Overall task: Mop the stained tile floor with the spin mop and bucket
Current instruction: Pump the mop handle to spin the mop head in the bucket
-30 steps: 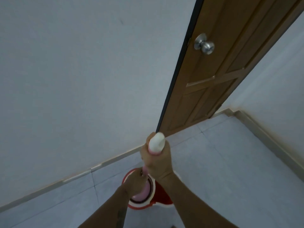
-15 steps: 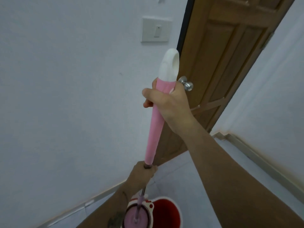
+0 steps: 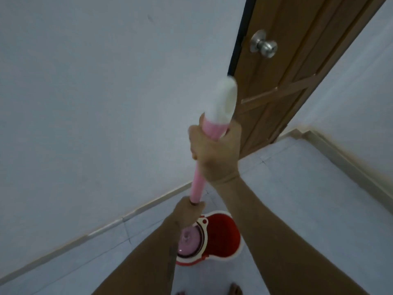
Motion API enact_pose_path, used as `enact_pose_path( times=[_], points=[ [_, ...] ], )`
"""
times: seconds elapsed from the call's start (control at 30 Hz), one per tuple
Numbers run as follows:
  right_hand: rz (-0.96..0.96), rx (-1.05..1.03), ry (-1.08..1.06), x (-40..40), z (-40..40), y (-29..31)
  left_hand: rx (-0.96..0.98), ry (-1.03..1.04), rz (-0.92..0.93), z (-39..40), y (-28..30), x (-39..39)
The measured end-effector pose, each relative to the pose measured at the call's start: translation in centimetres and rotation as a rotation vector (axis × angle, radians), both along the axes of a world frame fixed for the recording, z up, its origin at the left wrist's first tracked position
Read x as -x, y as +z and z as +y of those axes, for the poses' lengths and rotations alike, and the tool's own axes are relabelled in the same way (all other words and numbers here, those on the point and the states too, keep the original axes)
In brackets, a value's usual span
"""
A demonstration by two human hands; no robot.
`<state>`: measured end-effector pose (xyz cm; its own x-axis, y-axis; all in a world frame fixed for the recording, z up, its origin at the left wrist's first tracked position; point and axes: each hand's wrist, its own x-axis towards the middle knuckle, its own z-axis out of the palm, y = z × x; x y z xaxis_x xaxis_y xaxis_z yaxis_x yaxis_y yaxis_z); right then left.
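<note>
**Both hands on the mop pole above the red bucket**

The right hand (image 3: 214, 154) is wrapped round the upper end of the pink plastic mop handle (image 3: 198, 179), just below its white rounded end cap (image 3: 223, 101). Lower down, the left hand (image 3: 189, 211) grips the pole where the pink sleeve ends, fingers curled round it. The pole stands nearly upright, leaning slightly toward the top right.

Under the left hand sits the red and white plastic spin-mop bucket (image 3: 221, 235) on the pale grey tile floor (image 3: 308, 199). The round pink mop head (image 3: 189, 241) lies in the bucket's wringer side, on the left; the open red well is on the right. The thin shaft between hand and mop head is hidden by the left forearm, so the join cannot be made out.

The bucket stands close to the white wall (image 3: 95, 92) and its light skirting strip (image 3: 106, 224). Behind the handle is a brown panelled wooden door (image 3: 287, 71) with a round silver metal knob (image 3: 264, 45). Toes, probably, show at the bottom edge.
</note>
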<state>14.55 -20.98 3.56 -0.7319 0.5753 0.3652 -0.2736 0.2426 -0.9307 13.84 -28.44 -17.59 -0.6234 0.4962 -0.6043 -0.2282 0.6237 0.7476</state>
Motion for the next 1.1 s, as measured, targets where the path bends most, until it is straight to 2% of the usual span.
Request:
enact_pose_path(
  times=[0.07,0.17,0.23,0.3,0.53,0.77,1.1],
  points=[
    [-0.033,-0.021,0.029,-1.5,-2.0,-3.8,0.074,-0.058,-0.002,-2.2,-1.4,-0.9],
    [-0.261,0.042,0.021,-3.9,-2.8,-7.7,0.129,-0.125,-0.043,-4.0,-3.1,-2.2],
    [-0.380,0.108,0.046,-4.7,-1.9,-7.8,0.145,-0.160,0.006,-4.4,-4.5,-2.8],
    [-0.411,0.105,0.089,-4.6,-1.1,-6.3,0.139,-0.137,0.069,-4.0,-5.3,-3.2],
    [-0.298,0.003,0.138,-4.7,0.8,2.1,-0.015,0.083,0.136,-1.7,1.6,-3.5],
    [-0.217,-0.003,0.152,-4.9,2.2,6.9,-0.103,0.092,0.206,0.4,4.8,-3.0],
    [-0.164,0.004,0.131,-4.2,3.2,10.0,-0.157,0.100,0.243,1.7,6.2,-2.6]
  ],
)
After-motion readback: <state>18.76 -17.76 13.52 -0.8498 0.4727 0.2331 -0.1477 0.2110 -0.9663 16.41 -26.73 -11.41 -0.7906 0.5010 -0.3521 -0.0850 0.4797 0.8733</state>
